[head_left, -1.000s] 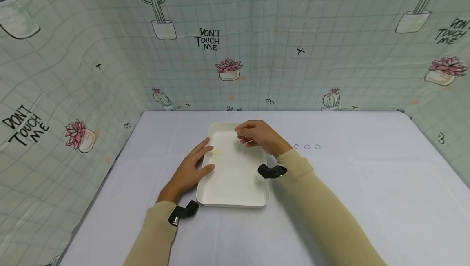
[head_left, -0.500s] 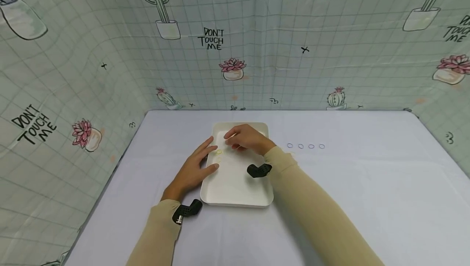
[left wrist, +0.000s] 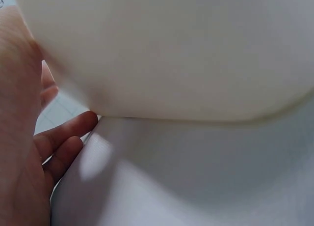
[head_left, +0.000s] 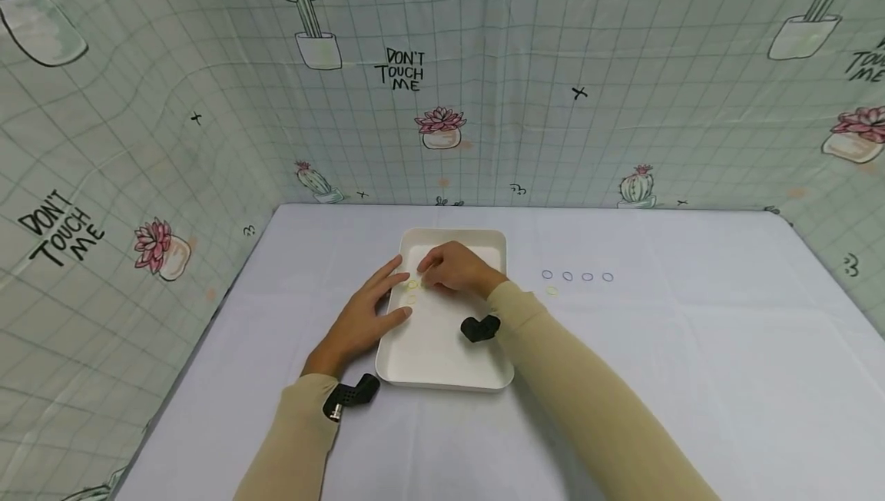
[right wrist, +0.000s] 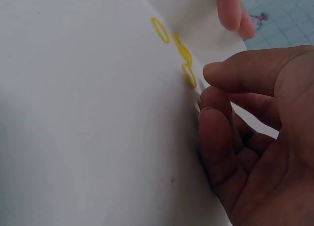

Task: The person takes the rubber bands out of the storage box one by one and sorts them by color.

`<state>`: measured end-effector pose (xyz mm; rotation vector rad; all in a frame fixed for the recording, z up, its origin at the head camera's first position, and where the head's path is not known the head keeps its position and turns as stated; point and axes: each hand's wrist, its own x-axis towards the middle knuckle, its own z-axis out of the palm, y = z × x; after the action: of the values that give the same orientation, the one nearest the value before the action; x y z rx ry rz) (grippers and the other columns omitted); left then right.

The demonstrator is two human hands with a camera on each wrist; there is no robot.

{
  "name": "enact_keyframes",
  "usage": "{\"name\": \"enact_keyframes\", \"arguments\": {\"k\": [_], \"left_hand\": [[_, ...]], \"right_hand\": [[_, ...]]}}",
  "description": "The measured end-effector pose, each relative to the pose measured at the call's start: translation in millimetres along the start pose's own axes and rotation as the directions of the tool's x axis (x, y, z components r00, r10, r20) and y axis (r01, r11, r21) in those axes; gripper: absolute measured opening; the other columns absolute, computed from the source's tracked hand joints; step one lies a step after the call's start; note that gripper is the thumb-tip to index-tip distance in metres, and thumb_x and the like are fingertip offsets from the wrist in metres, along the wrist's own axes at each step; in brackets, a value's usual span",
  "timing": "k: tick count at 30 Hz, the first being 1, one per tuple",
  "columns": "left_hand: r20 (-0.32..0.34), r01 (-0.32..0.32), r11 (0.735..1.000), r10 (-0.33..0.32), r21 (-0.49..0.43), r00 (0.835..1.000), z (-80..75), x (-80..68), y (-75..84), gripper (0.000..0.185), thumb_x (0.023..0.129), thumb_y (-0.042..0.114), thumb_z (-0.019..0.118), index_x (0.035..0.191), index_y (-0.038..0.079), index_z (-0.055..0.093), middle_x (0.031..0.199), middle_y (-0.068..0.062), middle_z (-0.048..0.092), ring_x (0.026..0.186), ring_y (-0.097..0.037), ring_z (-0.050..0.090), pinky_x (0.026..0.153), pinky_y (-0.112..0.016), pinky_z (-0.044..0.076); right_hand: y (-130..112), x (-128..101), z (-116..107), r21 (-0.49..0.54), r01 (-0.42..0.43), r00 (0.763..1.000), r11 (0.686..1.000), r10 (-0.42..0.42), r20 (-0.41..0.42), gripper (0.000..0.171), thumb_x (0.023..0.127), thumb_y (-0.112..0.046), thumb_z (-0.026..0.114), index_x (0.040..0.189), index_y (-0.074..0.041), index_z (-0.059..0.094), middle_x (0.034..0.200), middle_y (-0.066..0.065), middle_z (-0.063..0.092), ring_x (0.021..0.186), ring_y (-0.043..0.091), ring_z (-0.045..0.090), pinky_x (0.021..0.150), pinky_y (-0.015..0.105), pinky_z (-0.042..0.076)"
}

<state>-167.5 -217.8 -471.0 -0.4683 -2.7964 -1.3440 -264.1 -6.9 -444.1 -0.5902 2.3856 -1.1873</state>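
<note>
A white rectangular tray (head_left: 449, 366) lies on the table. My left hand (head_left: 359, 324) rests along its left rim with fingers and thumb spread. In the left wrist view, fingers (left wrist: 81, 123) touch the tray's edge. Beside that hand, several thin yellow rings (right wrist: 184, 55), like small rubber bands, lie on the tray floor, some touching. My right hand (head_left: 459, 269) reaches into the tray, fingertips low and bent just right of these rings. In the right wrist view, its thumb and fingers are close together; whether they pinch a ring is hidden.
To the right of the tray, several thin blue rings (head_left: 583, 277) lie in a row on the white table (head_left: 691, 378). A single yellow ring (head_left: 552, 295) lies below the row's left end. A patterned cloth (head_left: 525, 147) hangs behind the table.
My right hand has moved left across the tray and lowered toward the yellow rings. The blue row's left part and the lone yellow ring have come out from behind the arm. My left hand stays put.
</note>
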Motion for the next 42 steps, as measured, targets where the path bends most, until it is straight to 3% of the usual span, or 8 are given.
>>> {"name": "enact_keyframes", "arguments": {"k": [15,23,29,36,42], "left_hand": [[0.0,-0.018,1.0,0.018,-0.002,1.0,-1.6,2.4,4.7,0.06,0.092,0.027,0.07,0.147,0.012,0.052,0.163,0.012,0.026,0.149,-0.019,0.024,0.116,-0.051,0.026],[-0.004,-0.035,0.999,0.035,-0.009,0.999,-2.3,2.5,5.6,0.059,0.091,0.024,0.071,0.145,0.011,0.054,0.163,0.009,0.027,0.149,-0.021,0.025,0.116,-0.053,0.027],[-0.006,-0.025,1.0,0.024,-0.008,1.0,-2.0,1.8,5.2,0.06,0.091,0.027,0.07,0.147,0.012,0.053,0.164,0.009,0.026,0.149,-0.023,0.025,0.115,-0.054,0.027],[-0.008,-0.022,1.0,0.022,-0.006,1.0,-1.4,0.9,3.6,0.058,0.092,0.026,0.07,0.146,0.012,0.054,0.163,0.012,0.027,0.149,-0.019,0.025,0.116,-0.052,0.026],[0.0,0.003,1.0,-0.003,-0.01,1.0,-0.4,0.1,2.3,0.058,0.092,0.026,0.07,0.146,0.013,0.053,0.162,0.015,0.026,0.149,-0.016,0.023,0.117,-0.05,0.025]], "right_hand": [[-0.1,2.0,3.2,-0.193,0.083,0.996,0.978,-0.088,-0.019,0.013,0.087,-0.012,0.069,0.097,-0.013,0.076,0.08,-0.002,0.064,0.076,0.013,0.056,0.07,0.027,0.046],[-1.4,0.7,3.6,-0.231,0.082,0.996,0.969,-0.09,-0.023,0.009,0.088,-0.011,0.069,0.09,-0.016,0.077,0.078,-0.005,0.065,0.078,0.013,0.055,0.073,0.027,0.045],[-1.3,-0.2,3.0,-0.194,0.102,0.994,0.976,-0.107,-0.016,0.009,0.089,-0.011,0.069,0.087,-0.016,0.076,0.08,-0.007,0.068,0.079,0.013,0.056,0.071,0.027,0.046],[-0.2,-1.0,0.3,-0.069,0.043,0.999,0.997,-0.045,-0.031,0.007,0.091,-0.014,0.068,0.093,-0.011,0.074,0.075,-0.001,0.066,0.062,0.012,0.057,0.059,0.025,0.048],[-2.0,-6.0,-5.0,0.029,0.045,0.997,0.999,-0.043,-0.07,0.012,0.094,-0.013,0.065,0.1,-0.007,0.073,0.079,0.005,0.069,0.068,0.015,0.062,0.06,0.027,0.051]]}}
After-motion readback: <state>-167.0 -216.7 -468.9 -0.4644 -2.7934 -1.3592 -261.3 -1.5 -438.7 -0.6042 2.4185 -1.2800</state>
